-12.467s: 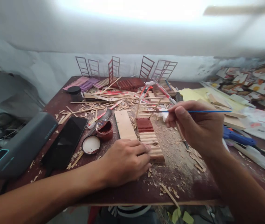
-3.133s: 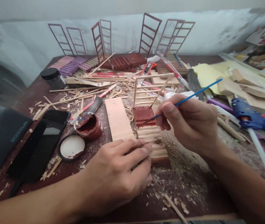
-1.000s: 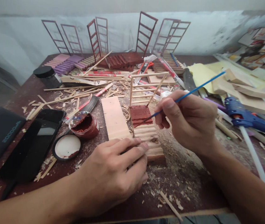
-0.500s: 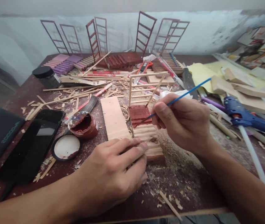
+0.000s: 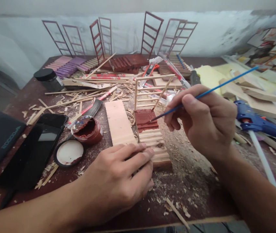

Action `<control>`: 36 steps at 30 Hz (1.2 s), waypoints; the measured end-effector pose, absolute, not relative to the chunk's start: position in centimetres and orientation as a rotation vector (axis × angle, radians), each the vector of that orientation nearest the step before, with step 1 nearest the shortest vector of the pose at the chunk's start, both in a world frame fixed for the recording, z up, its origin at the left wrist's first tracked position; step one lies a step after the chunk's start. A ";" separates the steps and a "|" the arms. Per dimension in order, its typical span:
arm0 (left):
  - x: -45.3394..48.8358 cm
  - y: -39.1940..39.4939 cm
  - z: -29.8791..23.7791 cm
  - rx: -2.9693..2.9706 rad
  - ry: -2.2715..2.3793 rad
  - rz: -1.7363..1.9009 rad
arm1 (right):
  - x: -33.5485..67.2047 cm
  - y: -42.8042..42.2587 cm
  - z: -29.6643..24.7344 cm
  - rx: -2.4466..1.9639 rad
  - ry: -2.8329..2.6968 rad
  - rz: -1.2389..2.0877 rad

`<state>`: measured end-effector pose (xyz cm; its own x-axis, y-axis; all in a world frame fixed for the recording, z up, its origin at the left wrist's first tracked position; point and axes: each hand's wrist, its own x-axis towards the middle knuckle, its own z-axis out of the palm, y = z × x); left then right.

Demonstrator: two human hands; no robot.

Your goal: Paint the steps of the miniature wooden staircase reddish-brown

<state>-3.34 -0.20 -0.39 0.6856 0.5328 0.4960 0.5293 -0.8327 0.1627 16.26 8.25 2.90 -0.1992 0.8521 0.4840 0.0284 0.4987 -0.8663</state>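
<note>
By the right hand (image 5: 204, 119) a brush (image 5: 205, 92) is pinched; if the grooved board (image 5: 154, 138) slips beneath the left hand (image 5: 125, 174), whose grip is hidden, red paint (image 5: 145, 117) could be smeared.

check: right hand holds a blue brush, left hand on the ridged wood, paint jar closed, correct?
The paint jar isn't closed: the head view shows it open. The right hand holds the blue brush, and the left hand is on the ridged wood.
</note>
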 end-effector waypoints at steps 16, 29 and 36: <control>-3.2 -0.2 -0.3 2.867 0.918 0.879 | 16.8 9.1 2.5 -0.959 -1.619 1.083; -3.3 -0.2 -0.2 2.869 0.911 0.855 | 16.9 8.9 2.3 -0.979 -1.785 0.906; -3.3 -0.3 -0.2 2.857 0.917 0.851 | 17.0 8.8 2.4 -0.990 -1.849 0.800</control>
